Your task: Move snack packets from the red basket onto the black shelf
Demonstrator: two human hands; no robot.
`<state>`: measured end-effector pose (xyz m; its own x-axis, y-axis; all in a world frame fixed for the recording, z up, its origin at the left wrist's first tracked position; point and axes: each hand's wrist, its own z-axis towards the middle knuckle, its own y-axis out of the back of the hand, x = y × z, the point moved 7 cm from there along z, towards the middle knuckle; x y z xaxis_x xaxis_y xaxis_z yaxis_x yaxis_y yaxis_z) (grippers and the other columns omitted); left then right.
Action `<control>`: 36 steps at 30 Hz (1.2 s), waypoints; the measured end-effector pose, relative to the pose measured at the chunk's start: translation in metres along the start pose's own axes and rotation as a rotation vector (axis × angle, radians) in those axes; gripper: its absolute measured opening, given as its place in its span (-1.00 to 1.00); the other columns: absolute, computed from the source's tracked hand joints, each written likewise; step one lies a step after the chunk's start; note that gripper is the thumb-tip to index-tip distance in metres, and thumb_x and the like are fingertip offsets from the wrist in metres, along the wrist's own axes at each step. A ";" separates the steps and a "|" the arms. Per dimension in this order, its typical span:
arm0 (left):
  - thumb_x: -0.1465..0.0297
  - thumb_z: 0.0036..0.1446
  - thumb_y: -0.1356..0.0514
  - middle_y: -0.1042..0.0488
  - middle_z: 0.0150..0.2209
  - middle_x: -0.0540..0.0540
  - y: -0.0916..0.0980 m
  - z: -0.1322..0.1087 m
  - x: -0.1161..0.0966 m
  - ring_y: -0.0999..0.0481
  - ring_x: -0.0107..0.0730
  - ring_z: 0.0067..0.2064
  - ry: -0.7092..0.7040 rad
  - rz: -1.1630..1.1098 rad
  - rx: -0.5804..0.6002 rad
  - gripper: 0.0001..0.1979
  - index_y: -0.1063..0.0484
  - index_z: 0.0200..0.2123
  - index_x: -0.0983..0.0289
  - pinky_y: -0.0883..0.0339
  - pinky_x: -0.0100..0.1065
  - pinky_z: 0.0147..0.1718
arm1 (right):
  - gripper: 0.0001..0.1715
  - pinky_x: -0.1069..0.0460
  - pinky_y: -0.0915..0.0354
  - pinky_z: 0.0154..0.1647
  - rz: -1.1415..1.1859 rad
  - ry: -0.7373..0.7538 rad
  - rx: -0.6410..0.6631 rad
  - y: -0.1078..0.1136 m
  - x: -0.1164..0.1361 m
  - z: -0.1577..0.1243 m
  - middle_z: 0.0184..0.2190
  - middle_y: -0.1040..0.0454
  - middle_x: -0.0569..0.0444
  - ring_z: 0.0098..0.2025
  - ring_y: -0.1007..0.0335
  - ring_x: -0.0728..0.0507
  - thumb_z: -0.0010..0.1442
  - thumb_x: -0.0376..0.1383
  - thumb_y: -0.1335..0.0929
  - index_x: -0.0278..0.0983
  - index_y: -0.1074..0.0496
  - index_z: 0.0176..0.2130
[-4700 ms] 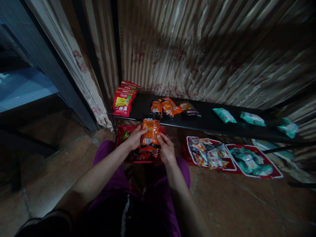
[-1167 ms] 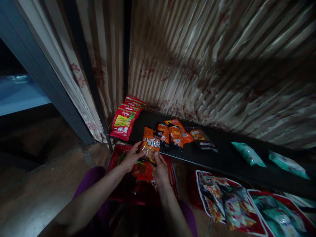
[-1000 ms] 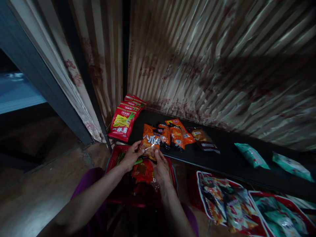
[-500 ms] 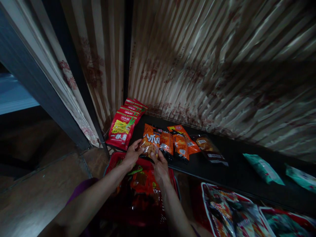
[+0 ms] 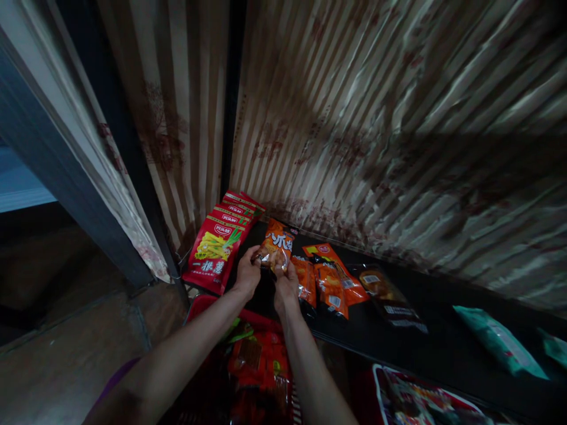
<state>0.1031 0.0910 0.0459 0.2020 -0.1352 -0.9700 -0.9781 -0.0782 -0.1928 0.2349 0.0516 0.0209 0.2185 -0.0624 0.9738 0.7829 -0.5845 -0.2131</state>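
Note:
Between my two hands is an orange snack bag (image 5: 277, 245) with large white lettering, tilted over the black shelf. My left hand (image 5: 248, 273) pinches its lower left corner. My right hand (image 5: 286, 286) grips the lower right corner, thumb on the front. Just right of it lie orange snack bags (image 5: 330, 286), overlapping one another. To the left, several red snack packets (image 5: 211, 251) with a yellow picture are stacked in an overlapping row. Under my forearms stands a red basket (image 5: 201, 304) holding red and orange packets (image 5: 257, 354).
A brown packet (image 5: 392, 298) and a teal packet (image 5: 498, 339) lie farther right on the black shelf (image 5: 436, 330). A white-rimmed basket (image 5: 376, 392) of packets stands below. Striped cloth (image 5: 336, 141) hangs behind, beside a dark post (image 5: 233, 94).
Both hands have carried the orange bag deeper over the shelf, away from the basket. The camera view has shifted, so the shelf's right-hand packets sit farther right and lower.

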 end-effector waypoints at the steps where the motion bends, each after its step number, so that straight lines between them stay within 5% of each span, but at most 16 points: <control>1: 0.69 -0.01 -0.06 -0.50 -0.08 0.13 -0.003 0.006 -0.001 -0.47 -0.36 -0.06 -0.009 0.001 -0.018 -0.57 -0.43 -0.07 0.28 -0.27 -0.29 0.04 | -0.37 0.01 -0.20 0.07 -0.010 0.028 -0.006 -0.003 0.002 0.009 -0.03 -0.48 0.07 -0.02 -0.38 -0.08 -0.09 -0.19 -0.36 -0.17 -0.37 0.03; 10: 0.63 0.04 -0.06 -0.48 -0.05 0.13 -0.032 0.061 0.019 -0.46 -0.34 -0.05 -0.009 -0.058 -0.124 -0.58 -0.43 -0.04 0.26 -0.25 -0.29 0.06 | -0.44 0.06 -0.25 -0.03 -0.077 0.092 -0.109 -0.021 -0.003 0.074 -0.08 -0.51 0.04 -0.08 -0.41 -0.06 -0.09 -0.26 -0.30 -0.21 -0.41 -0.03; 17: 0.65 0.03 -0.03 -0.47 -0.03 0.17 -0.035 0.088 0.035 -0.45 -0.33 -0.01 -0.023 0.012 -0.206 -0.57 -0.44 -0.05 0.28 -0.25 -0.30 0.05 | -0.43 0.08 -0.31 -0.18 -0.163 0.004 -0.161 -0.027 -0.025 0.110 -0.17 -0.55 0.03 -0.19 -0.46 -0.07 -0.11 -0.29 -0.31 -0.27 -0.42 -0.04; 25: 0.68 -0.09 -0.08 -0.50 -0.08 0.13 -0.038 0.103 0.043 -0.37 -0.23 0.08 -0.082 0.023 -0.189 -0.57 -0.51 -0.17 0.22 -0.10 -0.20 0.15 | -0.45 -0.04 -0.29 -0.10 -0.481 0.072 -0.172 -0.027 -0.021 0.124 -0.13 -0.54 -0.08 -0.12 -0.46 -0.18 -0.03 -0.27 -0.31 -0.25 -0.38 0.01; 30: 0.68 -0.07 -0.06 -0.46 -0.07 0.15 -0.040 0.105 0.042 -0.33 -0.21 0.11 -0.141 0.137 -0.197 -0.55 -0.49 -0.15 0.20 -0.06 -0.19 0.18 | -0.25 -0.17 -0.22 -0.02 -0.643 0.080 -0.202 -0.027 -0.013 0.121 -0.06 -0.47 -0.25 -0.02 -0.41 -0.32 0.00 -0.27 -0.31 -0.30 -0.21 0.20; 36: 0.67 -0.01 0.00 -0.38 0.04 0.19 -0.043 0.105 0.041 -0.26 -0.19 0.17 -0.186 0.243 -0.194 -0.51 -0.45 -0.05 0.22 -0.04 -0.17 0.20 | -0.24 -0.18 -0.18 0.01 -0.614 0.119 -0.167 -0.034 -0.009 0.117 -0.10 -0.50 -0.19 0.00 -0.40 -0.34 0.01 -0.31 -0.30 -0.23 -0.20 0.22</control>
<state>0.1480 0.1922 -0.0008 -0.0651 0.0080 -0.9978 -0.9652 -0.2542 0.0609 0.2740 0.1666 0.0104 -0.3141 0.2396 0.9187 0.6415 -0.6598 0.3914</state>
